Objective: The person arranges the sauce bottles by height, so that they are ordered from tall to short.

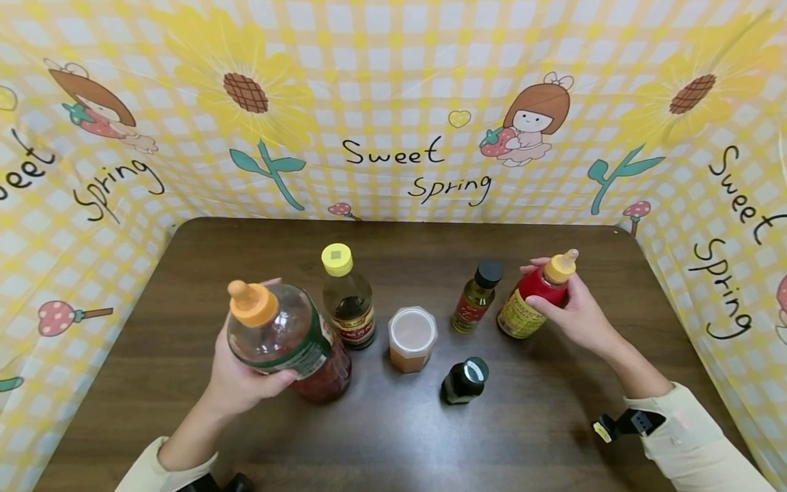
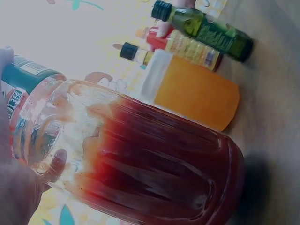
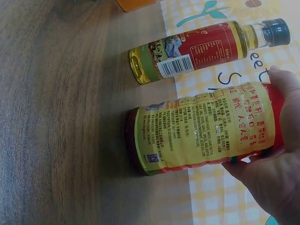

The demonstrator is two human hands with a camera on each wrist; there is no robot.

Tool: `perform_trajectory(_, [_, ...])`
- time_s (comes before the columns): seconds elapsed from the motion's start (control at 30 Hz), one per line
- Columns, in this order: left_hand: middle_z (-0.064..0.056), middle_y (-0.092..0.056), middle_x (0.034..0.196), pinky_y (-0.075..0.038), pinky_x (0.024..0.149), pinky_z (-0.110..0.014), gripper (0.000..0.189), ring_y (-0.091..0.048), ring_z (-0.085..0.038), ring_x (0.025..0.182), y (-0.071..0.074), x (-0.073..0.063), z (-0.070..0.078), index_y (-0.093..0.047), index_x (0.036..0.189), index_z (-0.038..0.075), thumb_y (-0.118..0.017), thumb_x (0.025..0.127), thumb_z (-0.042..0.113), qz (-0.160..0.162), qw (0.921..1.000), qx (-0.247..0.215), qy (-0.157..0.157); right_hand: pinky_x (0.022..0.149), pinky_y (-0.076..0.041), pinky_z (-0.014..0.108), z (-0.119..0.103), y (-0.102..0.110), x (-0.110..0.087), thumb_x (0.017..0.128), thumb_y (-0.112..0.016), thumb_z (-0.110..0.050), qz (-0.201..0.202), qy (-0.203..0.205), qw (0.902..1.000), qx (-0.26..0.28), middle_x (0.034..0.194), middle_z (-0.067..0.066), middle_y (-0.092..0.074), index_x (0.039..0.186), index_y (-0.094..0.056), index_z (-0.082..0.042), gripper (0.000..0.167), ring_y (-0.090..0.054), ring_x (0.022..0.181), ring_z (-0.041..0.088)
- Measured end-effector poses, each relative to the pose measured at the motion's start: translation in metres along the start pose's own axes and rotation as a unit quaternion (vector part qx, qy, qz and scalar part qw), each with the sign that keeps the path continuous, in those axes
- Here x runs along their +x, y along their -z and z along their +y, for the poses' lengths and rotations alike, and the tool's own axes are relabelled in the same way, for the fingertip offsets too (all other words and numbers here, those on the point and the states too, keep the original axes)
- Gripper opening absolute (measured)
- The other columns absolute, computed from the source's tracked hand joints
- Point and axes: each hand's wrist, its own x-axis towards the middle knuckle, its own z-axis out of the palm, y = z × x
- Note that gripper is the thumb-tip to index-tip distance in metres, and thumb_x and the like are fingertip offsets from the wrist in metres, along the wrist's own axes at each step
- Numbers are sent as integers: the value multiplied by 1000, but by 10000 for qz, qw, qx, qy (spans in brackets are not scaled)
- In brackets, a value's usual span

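At the left of the head view my left hand (image 1: 240, 383) grips a large clear squeeze bottle (image 1: 322, 372) of red sauce with an orange nozzle cap. In the left wrist view the bottle's lower half (image 2: 159, 164) is dark red, its upper part see-through with smears. On the right my right hand (image 1: 581, 311) holds a smaller red sauce bottle (image 1: 522, 314) with a yellow cap and yellow label, its thumb across the front. In the right wrist view that sauce bottle (image 3: 201, 126) stands beside an oil bottle (image 3: 187, 51) with a black cap.
Between the hands stand a yellow-capped bottle of dark liquid (image 1: 349, 307), a white-lidded jar (image 1: 412, 342) of orange contents, the small black-capped oil bottle (image 1: 473, 301) and a dark green bottle (image 1: 464, 381). Checked cloth (image 1: 393, 82) walls the table (image 1: 393, 444) at back and sides.
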Motion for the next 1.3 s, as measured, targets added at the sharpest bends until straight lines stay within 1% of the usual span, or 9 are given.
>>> perform_trajectory(0.17, [-15, -58, 137, -47, 102, -28, 91, -61, -21, 119, 12, 10, 1, -44, 141, -14, -93, 68, 10, 180, 9998, 89, -31, 98, -46, 17, 0, 1, 0, 93, -67, 7, -16, -10, 10000, -6, 135, 18, -56, 143, -44, -4, 56, -56, 123, 8])
perform_trajectory(0.4, [-10, -66, 125, -46, 100, -26, 85, -63, -19, 113, 28, 25, -6, -52, 137, -5, -92, 63, 1, 711, 9960, 470, 281, 98, -46, 17, -1, 1, 0, 93, -67, 7, -18, -26, 10000, -42, 135, 18, -56, 143, -44, -4, 56, -55, 123, 7])
perform_trajectory(0.5, [-8, -67, 119, -47, 97, -25, 79, -64, -18, 109, 35, 32, -12, -55, 133, -2, -90, 63, -1, 968, 9930, 562, 363, 98, -46, 17, -2, 0, -1, 93, -67, 6, -15, -35, 10000, -75, 135, 18, -56, 143, -44, -4, 55, -55, 123, 7])
perform_trajectory(0.6, [-7, -67, 117, -48, 95, -24, 74, -64, -17, 107, 42, 39, -21, -56, 131, 0, -91, 65, 3, 1190, 9897, 693, 379, 98, -45, 17, -2, 0, -1, 93, -67, 6, -24, -44, 9999, -105, 135, 18, -56, 143, -44, -4, 55, -55, 123, 7])
perform_trajectory(0.77, [-9, -65, 119, -47, 94, -25, 76, -62, -20, 108, 53, 52, -37, -55, 133, 0, -90, 65, 2, 1382, 9856, 889, 396, 98, -46, 17, -3, 0, 0, 93, -68, 6, -16, -55, 9999, -148, 135, 19, -56, 142, -43, -1, 55, -56, 122, 7])
perform_trajectory(0.93, [-7, -64, 119, -45, 95, -26, 75, -60, -20, 109, 64, 62, -51, -56, 133, 4, -87, 65, 2, 1699, 9749, 1362, 460, 98, -46, 17, -4, 1, 3, 93, -68, 6, -38, -46, 9999, -129, 135, 19, -56, 141, -41, 5, 56, -56, 122, 7])
perform_trajectory(1.0, [-6, -64, 119, -45, 96, -26, 75, -59, -20, 110, 68, 68, -57, -56, 133, 5, -88, 65, 4, 1840, 9702, 1506, 462, 98, -46, 17, -4, 1, 4, 93, -68, 6, -44, -37, 9999, -141, 134, 19, -57, 141, -41, 4, 55, -56, 122, 7])
perform_trajectory(1.13, [-2, -63, 121, -44, 98, -26, 78, -58, -19, 113, 73, 82, -69, -53, 137, 6, -88, 67, 8, 1960, 9649, 1659, 548, 98, -46, 16, -4, 1, 2, 93, -68, 7, -14, -41, 9999, -158, 133, 17, -58, 140, -43, 3, 54, -56, 121, 7])
perform_trajectory(1.3, [1, -62, 121, -43, 99, -27, 78, -57, -18, 115, 80, 99, -79, -51, 139, 8, -86, 69, 8, 2113, 9543, 1919, 880, 97, -46, 16, -4, 0, -1, 93, -68, 6, -16, -117, 9998, -128, 134, 18, -57, 138, -45, 1, 51, -56, 121, 7])
